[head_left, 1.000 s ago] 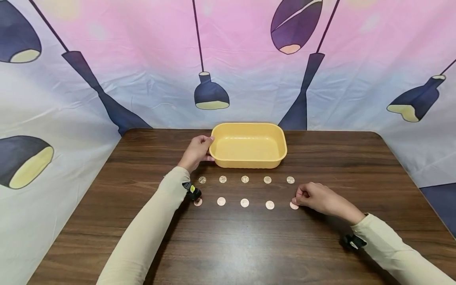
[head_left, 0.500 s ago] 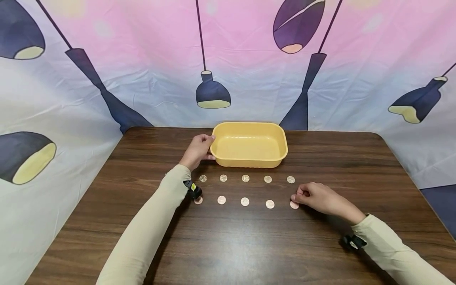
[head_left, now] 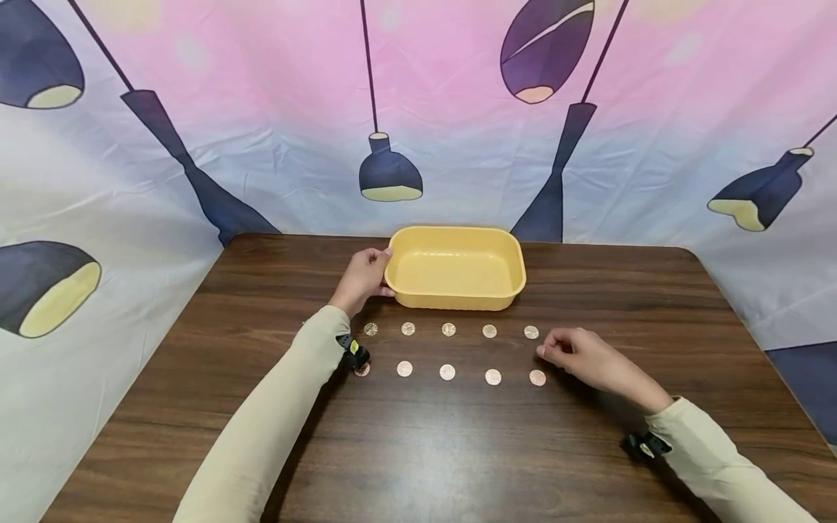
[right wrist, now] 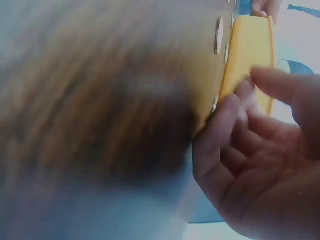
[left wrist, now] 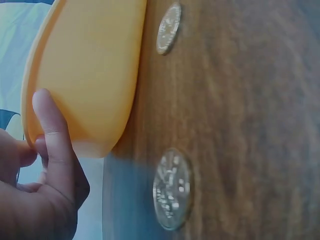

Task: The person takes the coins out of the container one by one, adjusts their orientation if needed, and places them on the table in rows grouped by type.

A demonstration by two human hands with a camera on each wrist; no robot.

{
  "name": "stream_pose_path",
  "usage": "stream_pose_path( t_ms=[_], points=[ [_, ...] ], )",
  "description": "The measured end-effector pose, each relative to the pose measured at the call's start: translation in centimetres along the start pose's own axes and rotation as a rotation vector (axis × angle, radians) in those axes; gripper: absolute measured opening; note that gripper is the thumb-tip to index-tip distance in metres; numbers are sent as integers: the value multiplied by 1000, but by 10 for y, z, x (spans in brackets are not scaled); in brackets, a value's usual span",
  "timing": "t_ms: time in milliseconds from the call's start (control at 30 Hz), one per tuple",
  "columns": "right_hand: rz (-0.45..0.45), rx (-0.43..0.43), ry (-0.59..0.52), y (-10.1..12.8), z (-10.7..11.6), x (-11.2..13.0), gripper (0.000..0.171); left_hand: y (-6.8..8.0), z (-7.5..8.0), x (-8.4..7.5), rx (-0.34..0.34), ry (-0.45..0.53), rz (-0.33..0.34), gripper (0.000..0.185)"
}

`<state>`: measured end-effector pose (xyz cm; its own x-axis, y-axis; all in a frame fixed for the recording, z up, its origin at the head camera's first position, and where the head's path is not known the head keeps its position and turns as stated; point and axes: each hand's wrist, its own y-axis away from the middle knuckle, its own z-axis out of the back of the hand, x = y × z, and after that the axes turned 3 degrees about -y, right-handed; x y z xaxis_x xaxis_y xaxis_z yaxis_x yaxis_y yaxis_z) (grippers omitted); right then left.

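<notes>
The left hand (head_left: pixel 364 278) grips the left end of a yellow plastic tray (head_left: pixel 458 301), one finger on its outer wall in the left wrist view. In front of the tray, coins lie flat in two rows of several each. The back-row coin at the right end (head_left: pixel 531 332) and the front-row one, reddish (head_left: pixel 538 378), are nearest the right hand (head_left: pixel 591 361). That hand is over the table just right of them, fingers loosely bent and thumb near the index finger, with nothing visible between them. The left wrist camera partly covers the leftmost front coin (head_left: pixel 362 370).
Dark wood-grain table (head_left: pixel 418 450) under everything, its far edge just behind the tray. A cloth backdrop (head_left: pixel 314 145) printed with hanging lamps rises beyond it.
The right hand has lifted off the front-right coin and shifted slightly away toward the back row, leaving that coin fully uncovered. The left hand stays on the tray.
</notes>
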<state>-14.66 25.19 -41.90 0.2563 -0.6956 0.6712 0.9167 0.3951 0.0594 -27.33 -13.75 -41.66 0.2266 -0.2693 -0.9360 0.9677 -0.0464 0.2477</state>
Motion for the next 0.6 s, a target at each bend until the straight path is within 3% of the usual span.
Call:
stream_pose_path(
  t_ms=[133,267,400,600],
  points=[
    [80,-224,45,-3,9,12,5,5,2,1,-16,-30,-19,51],
    [158,-415,96,-15,23,25,22,15,10,-3,-120,-194,-110,55],
    [164,-462,154,-33,36,36,49,26,22,-11,-266,-421,-267,52],
    [79,-454,265,-62,48,38,73,36,36,-21,-366,-579,-490,48]
  ],
)
